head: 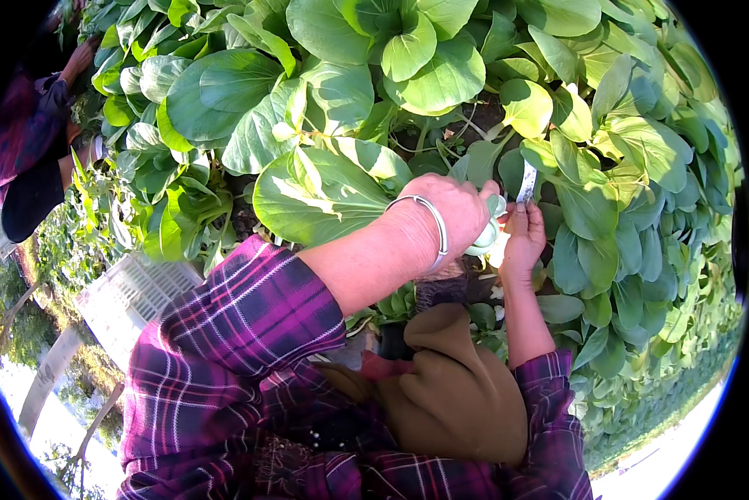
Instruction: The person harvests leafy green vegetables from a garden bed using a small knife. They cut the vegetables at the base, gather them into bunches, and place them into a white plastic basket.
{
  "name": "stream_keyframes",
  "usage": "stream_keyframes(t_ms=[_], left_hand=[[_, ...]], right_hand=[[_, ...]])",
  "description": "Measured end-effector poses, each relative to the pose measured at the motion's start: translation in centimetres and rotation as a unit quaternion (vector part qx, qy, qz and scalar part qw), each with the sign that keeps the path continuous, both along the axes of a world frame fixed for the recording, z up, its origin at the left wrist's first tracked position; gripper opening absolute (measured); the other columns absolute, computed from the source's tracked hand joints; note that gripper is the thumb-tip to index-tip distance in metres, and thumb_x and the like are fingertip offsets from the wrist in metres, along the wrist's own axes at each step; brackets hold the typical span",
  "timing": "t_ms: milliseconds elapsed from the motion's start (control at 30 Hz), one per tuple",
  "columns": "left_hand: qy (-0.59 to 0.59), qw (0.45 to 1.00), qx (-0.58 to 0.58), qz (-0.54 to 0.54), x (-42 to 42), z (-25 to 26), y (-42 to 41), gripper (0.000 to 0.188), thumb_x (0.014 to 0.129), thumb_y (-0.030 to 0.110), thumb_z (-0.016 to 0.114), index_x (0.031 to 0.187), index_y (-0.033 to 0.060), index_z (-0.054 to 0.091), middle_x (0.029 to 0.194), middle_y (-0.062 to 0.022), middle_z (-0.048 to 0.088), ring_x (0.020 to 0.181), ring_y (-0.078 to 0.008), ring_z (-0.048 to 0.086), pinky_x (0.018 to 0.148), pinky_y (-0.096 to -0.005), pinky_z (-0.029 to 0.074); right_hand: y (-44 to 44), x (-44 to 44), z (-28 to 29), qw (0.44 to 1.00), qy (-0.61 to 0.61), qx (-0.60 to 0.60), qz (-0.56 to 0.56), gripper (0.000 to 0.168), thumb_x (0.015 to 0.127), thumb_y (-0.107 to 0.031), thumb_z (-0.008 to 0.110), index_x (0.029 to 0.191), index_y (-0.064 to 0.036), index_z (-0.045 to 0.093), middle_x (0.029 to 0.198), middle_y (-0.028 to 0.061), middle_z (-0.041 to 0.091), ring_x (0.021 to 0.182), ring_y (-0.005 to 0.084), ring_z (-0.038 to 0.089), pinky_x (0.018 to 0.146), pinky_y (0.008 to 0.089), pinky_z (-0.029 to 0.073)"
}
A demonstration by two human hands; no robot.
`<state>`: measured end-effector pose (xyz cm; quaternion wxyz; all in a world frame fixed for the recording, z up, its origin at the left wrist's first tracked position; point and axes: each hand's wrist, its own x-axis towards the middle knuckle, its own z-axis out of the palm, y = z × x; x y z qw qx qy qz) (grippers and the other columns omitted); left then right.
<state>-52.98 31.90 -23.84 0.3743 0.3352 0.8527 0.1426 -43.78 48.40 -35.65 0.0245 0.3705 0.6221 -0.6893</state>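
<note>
My left hand point(449, 203), with a silver bangle at the wrist, is closed around a bok choy plant. The plant's pale stem base point(488, 232) shows beyond my fingers, brightly lit. Just to the right, my right hand point(524, 234) grips a small knife; its narrow metal blade point(527, 181) points away from me, and its handle is hidden by my fingers. A broad green leaf point(324, 195) spreads left of my left hand; whether it belongs to the held plant I cannot tell. Both hands are low among the leaves.
Dense bok choy plants point(434, 69) surround my hands ahead and to the right. A white plastic crate point(138, 297) stands on the left behind my left sleeve. At the far left edge, another person point(28, 137) bends beside the plants. My brown-clad knee point(456, 400) is below my hands.
</note>
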Motion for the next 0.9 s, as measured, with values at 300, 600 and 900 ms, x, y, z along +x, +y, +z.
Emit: stream_keyframes(t_ms=[300, 600, 900], left_hand=[[-0.034, 0.999, -0.017, 0.024, -2.4, -0.2, 1.6, 0.055, 0.062, 0.009, 0.063, 0.108, 0.0012, 0.034, 0.08, -0.0136, 0.058, 0.073, -0.0296, 0.059, 0.064, -0.0359, 0.047], [-0.036, 0.988, -0.128, 0.077, -5.4, -0.7, 0.4, 0.091, 0.067, 0.004, 0.055, 0.133, 0.0173, -0.005, 0.086, -0.0162, 0.059, 0.076, -0.0291, 0.059, 0.068, -0.0359, 0.046], [0.148, 0.974, -0.114, 0.13, -4.1, -4.3, -1.4, 0.041, 0.066, 0.007, 0.055, 0.106, 0.0044, 0.048, 0.11, -0.0135, 0.05, 0.104, -0.0251, 0.048, 0.086, -0.033, 0.039]], right_hand=[[-1.2, -7.7, -1.2, 0.997, 0.012, -0.064, 0.031, 0.012, 0.083, -0.007, 0.05, 0.092, 0.0, 0.054, 0.077, 0.0053, 0.057, 0.064, 0.0098, 0.052, 0.058, 0.0216, 0.043], [-2.9, -8.5, -2.4, 0.935, 0.168, 0.205, 0.237, 0.022, 0.079, -0.009, 0.055, 0.1, -0.002, 0.055, 0.077, 0.0085, 0.057, 0.068, 0.0147, 0.052, 0.065, 0.026, 0.042], [0.5, -6.9, -1.9, 0.961, 0.065, 0.183, 0.196, 0.025, 0.081, -0.011, 0.054, 0.103, 0.001, 0.053, 0.071, 0.0005, 0.054, 0.059, 0.0057, 0.047, 0.056, 0.0188, 0.041]])
